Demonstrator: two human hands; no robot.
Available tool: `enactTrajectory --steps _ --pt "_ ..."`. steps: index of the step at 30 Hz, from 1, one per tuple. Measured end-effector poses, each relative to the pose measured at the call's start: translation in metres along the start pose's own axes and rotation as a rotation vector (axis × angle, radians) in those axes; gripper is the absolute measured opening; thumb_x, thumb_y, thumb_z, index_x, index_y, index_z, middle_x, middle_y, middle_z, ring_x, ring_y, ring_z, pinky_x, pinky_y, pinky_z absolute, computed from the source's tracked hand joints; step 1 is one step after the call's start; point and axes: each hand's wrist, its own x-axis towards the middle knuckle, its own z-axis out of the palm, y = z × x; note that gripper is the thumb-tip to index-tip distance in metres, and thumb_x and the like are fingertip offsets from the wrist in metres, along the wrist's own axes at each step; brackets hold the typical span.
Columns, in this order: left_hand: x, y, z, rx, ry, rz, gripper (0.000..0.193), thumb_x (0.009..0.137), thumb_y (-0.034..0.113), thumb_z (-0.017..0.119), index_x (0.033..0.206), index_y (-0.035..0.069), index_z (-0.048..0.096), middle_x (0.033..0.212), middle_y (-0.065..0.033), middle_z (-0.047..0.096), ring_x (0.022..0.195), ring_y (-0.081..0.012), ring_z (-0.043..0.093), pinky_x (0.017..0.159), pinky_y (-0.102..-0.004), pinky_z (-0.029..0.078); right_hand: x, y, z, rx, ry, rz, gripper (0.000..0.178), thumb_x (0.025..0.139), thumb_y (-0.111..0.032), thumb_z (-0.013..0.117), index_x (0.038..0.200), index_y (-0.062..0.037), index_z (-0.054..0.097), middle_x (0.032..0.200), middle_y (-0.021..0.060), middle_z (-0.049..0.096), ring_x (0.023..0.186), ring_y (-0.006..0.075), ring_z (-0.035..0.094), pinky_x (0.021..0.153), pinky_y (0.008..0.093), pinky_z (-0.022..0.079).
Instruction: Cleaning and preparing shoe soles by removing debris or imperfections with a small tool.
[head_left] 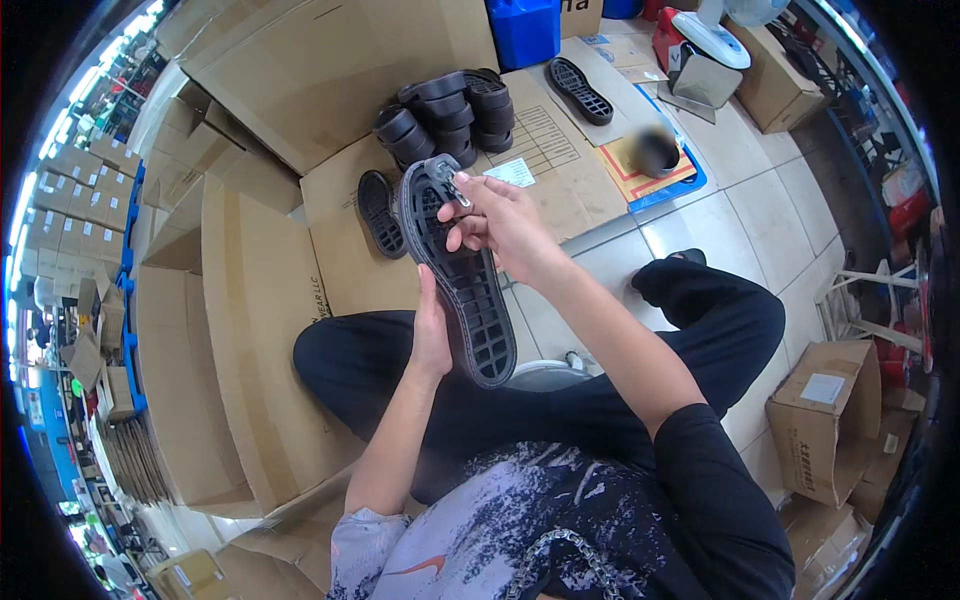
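**Sole held over the lap, cardboard and tiles all round**

Cardboard [590,195] is the main surface ahead of the seated person, lying flat over pale floor tiles [790,205]. Stacked soles [445,115], dark and piled in leaning columns, stand on it just in front of an upright cardboard panel [350,75]. A loose sole [378,215] lies below them to the left. Farther off, to the right, lies another, the far sole [580,90]. A white label [510,172] sits on the cardboard near the stacks. At its right edge is a round dark cup [668,160], partly blurred, near a blue tray [690,187].

The sole [488,335] being worked on is in the air between the person's hands, tilted, its grid of cells facing up and its lower end above the lap. The left hand's [431,330] grip is closed on its left edge, some fingers hidden. The right hand's [505,220] grip pinches a small shiny piece [459,190] at the upper end; whether that touches the sole I cannot tell.

A blue jug [525,35] stands at the back. A big open carton [265,360] fills the left side; beyond it are boxes [75,215] in piles. To the right are a pale stool [865,300] and a brown box [820,430].
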Motion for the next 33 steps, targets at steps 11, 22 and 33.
enactTrajectory --steps 11,22,33 --pt "-0.010 -0.005 0.000 -0.015 -0.017 0.007 0.058 0.098 0.052 0.028 0.132 0.007 0.038 0.122 -0.0046 0.050 0.109 -0.0174 0.052 0.094 -0.0352 0.044 -0.004 0.012 0.016 -0.039 0.087 -0.036 0.029 0.092 -0.033 0.057 0.094 -0.0046 0.052 0.076 0.0062 0.062 0.052 0.0097 0.057 0.046 0.0198 0.036" --pt "-0.002 0.016 -0.029 -0.055 -0.094 -0.052 0.067 0.092 0.064 0.026 0.115 0.004 0.047 0.100 -0.0114 0.058 0.092 -0.0231 0.060 0.080 -0.0372 0.053 -0.028 0.011 0.016 -0.551 -0.083 -0.123 0.024 0.088 -0.023 0.063 0.088 0.0009 0.059 0.064 0.0045 0.060 0.040 0.0070 0.049 0.036 0.0205 0.032" --pt "0.007 0.052 -0.020 -0.126 -0.129 0.140 0.084 0.090 0.066 0.023 0.138 -0.001 0.033 0.134 -0.0243 0.044 0.101 -0.0291 0.058 0.085 -0.0393 0.051 -0.080 0.045 0.018 -0.801 -0.071 -0.253 0.025 0.080 -0.023 0.067 0.088 0.0010 0.063 0.060 0.0153 0.060 0.055 0.0284 0.062 0.054 0.0362 0.047"
